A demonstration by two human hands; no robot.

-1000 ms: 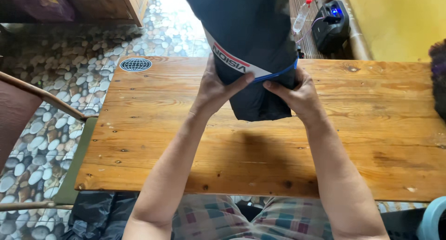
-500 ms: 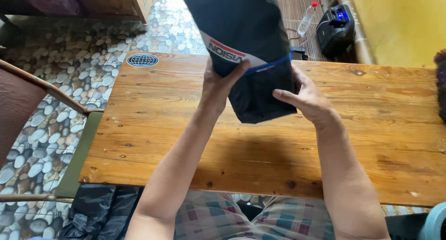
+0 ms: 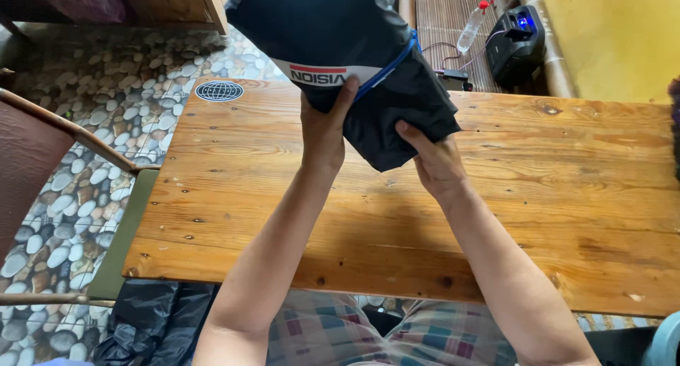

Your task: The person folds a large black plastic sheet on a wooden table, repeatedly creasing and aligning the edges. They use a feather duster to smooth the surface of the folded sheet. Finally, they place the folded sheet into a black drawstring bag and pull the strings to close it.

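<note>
Head view, dark folded garment (image 3: pixel 368 68), white band, blue trim, held aloft.

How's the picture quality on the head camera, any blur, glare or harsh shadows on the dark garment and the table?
Head view: even daylight, no harsh shadows; the hands cast only a soft shadow on the wooden table. The dark garment, held by the left hand and right hand, is sharp but its folds read nearly black. Mild sheen on the planks, no glare. Edges bow slightly from the wide lens.
</note>
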